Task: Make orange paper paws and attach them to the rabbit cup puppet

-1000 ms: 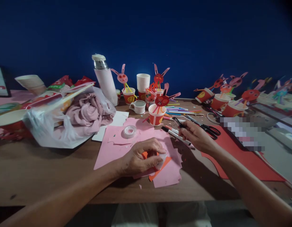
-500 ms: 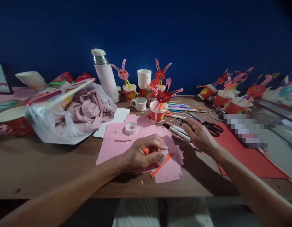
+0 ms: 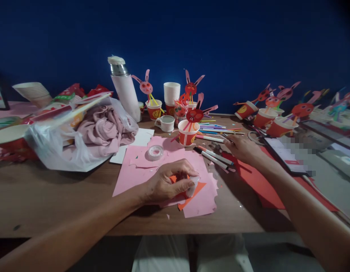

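My left hand is curled round a small white piece, which it presses against an orange paper cut-out lying on pink paper sheets. My right hand reaches out over a red paper sheet, knuckles up. Its fingers bend down over black scissors, of which only a dark tip shows. Marker pens lie just left of that hand. A tape roll sits on the pink paper.
A red paper cup with a paper bunny stands behind the pens. Around it are coloured straws, a white mug, a cup stack and a flask. At left is a plastic bag of cloth. More bunny cups and a phone are at right.
My right hand has moved right and back, from above the marker pens onto the spot where the scissors lay. The left hand has stayed on the white piece.
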